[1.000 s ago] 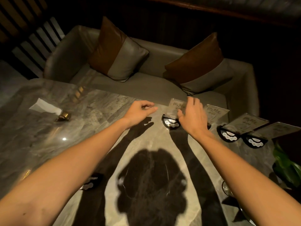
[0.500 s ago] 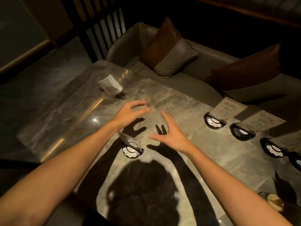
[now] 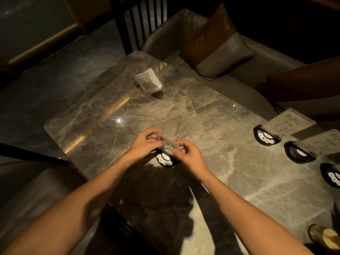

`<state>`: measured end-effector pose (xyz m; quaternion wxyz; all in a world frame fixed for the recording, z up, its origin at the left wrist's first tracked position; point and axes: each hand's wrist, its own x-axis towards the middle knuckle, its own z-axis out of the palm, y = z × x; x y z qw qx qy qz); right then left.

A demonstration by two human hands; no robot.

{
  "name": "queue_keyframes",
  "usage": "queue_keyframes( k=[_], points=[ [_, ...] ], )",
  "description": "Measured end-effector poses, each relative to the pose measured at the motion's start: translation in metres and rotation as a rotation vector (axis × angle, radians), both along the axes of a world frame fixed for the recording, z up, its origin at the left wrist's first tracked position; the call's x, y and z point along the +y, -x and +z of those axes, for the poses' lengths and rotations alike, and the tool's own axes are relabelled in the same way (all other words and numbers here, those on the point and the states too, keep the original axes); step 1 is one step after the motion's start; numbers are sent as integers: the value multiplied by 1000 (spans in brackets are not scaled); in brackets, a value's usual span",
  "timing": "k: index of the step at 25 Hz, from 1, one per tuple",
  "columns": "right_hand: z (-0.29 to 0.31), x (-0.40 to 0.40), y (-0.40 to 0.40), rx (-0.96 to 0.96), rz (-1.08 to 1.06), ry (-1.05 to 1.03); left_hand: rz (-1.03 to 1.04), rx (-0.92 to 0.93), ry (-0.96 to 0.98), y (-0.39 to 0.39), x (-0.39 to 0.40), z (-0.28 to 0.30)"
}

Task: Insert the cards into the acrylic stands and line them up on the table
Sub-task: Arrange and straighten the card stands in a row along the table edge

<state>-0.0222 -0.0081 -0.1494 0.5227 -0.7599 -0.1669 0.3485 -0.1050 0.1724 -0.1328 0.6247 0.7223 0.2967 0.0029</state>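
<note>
A clear acrylic stand on a black half-round base with white buttons sits near the middle of the marble table. My left hand pinches the stand's left end and my right hand pinches its right end. Whether a card is in it I cannot tell. Along the right edge stand a carded stand on its base, a second stand and a third base cut off by the frame.
A napkin holder with white paper stands at the table's far left. A sofa with a brown and grey cushion runs behind the table. A glass sits at the lower right. A dark chair is at lower left.
My view swung left and down. Both hands came together from open above the table and now pinch the ends of the lone stand near the middle.
</note>
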Motion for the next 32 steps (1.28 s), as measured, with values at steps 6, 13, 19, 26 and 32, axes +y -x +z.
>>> queue_keyframes(
  k=[6,13,19,26,32],
  points=[
    [7,-10,-44,44,-124,-21,-34,-43,-35,-39,-9,2],
    [28,-50,-144,-118,-206,64,-116,-163,-34,-150,-47,13],
    [50,-88,-235,-295,-247,292,-188,-224,-56,-257,-85,6],
    [43,-118,-287,-533,-260,535,-234,-252,-47,-328,-112,-14],
    [31,-126,-290,-549,-206,576,-214,-222,-14,-336,-121,-39]
  ],
)
